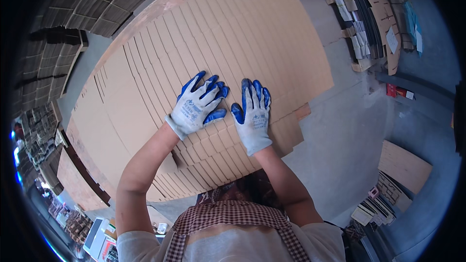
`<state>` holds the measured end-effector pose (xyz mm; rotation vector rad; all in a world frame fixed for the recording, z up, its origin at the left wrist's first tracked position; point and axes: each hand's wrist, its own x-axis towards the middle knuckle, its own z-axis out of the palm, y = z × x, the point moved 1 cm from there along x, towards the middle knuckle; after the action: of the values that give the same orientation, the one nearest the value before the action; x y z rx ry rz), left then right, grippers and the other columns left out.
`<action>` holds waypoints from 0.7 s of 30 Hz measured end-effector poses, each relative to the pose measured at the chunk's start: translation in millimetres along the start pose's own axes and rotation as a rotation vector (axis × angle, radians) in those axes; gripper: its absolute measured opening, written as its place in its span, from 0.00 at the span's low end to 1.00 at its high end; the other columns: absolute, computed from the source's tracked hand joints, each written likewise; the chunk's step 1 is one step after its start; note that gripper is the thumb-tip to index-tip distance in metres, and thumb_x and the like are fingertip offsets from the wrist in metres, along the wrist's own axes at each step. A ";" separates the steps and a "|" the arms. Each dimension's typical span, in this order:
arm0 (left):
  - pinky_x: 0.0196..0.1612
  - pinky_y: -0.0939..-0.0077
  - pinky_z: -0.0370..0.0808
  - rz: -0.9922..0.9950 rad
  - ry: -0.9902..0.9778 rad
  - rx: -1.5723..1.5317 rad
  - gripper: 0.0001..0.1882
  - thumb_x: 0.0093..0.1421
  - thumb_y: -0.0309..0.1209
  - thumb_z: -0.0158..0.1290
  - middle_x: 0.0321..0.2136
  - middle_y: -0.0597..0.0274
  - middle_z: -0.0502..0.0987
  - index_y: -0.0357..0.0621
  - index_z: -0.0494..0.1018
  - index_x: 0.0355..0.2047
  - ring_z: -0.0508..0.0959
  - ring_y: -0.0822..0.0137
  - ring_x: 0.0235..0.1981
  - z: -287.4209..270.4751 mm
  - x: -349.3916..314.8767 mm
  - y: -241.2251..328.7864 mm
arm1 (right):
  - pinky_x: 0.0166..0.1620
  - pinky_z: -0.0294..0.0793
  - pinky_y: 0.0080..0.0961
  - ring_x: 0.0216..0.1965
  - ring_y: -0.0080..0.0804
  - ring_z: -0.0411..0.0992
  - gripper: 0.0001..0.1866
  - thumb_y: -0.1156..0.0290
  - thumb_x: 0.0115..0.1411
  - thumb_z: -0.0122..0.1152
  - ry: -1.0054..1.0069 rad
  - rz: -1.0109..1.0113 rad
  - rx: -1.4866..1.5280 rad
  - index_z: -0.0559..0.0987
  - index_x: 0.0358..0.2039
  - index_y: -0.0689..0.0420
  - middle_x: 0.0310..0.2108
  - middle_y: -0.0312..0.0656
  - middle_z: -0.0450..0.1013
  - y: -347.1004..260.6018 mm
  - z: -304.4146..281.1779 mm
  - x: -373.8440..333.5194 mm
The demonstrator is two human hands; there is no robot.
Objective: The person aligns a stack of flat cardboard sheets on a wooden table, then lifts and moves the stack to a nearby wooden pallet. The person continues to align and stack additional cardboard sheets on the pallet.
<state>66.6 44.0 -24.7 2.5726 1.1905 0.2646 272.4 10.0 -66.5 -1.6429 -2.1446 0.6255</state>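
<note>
Overlapping brown cardboard sheets [272, 34] fan out across a wooden work table in front of me, their edges forming many parallel steps. My left hand [198, 104], in a white glove with blue-coated fingers, lies on the sheets with fingers spread. Beside it on the right, my right hand [252, 114] wears a matching glove. It rests flat on the cardboard, fingers stretched away from me and thumb apart. Neither hand grips anything; a narrow gap separates them. Shorter sheet ends stack in steps beneath and nearer than my hands.
Tied bundles of cardboard [92, 0] are piled at the far left. Bare wooden tabletop [77, 174] shows at the left. On the floor at right stand a pallet of stacked boards [364, 24], a small red box [400, 92] and a flat brown board [405, 165].
</note>
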 end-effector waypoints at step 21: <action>0.70 0.38 0.61 0.023 -0.022 0.004 0.30 0.63 0.53 0.55 0.56 0.56 0.78 0.44 0.78 0.56 0.72 0.50 0.64 -6.7 15.1 3.5 | 0.72 0.54 0.54 0.68 0.49 0.63 0.34 0.62 0.64 0.60 0.092 0.016 0.020 0.68 0.69 0.58 0.64 0.49 0.70 6.2 -11.4 6.0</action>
<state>76.9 54.7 -16.5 2.5875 1.1554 0.2379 282.0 18.6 -60.2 -1.6478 -2.0555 0.5624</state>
